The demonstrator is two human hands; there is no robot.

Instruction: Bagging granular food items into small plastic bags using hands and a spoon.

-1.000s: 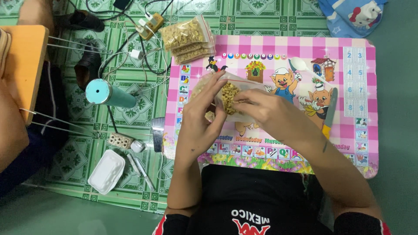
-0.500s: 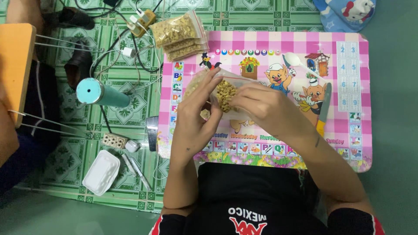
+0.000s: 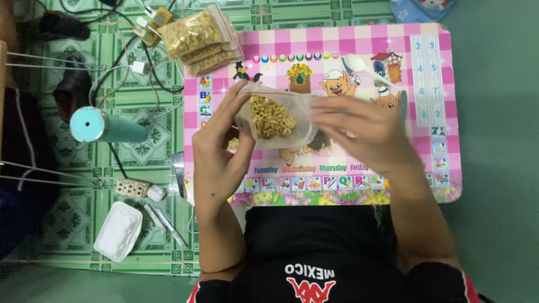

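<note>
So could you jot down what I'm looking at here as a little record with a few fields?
setting: pink checked children's table standing on a green tiled floor
left hand: grips the left edge of a small clear bag of tan nuts
right hand: holds the bag's right side
on the table: white plastic spoon
stacked at the table's corner: filled bags of the same nuts
on the floor: teal cylinder, white foam tray, power strip, cables

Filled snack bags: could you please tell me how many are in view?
About 4: one bag held between the left hand and right hand; roughly three in a stack at the table's top-left corner. Others may be hidden underneath.
</note>
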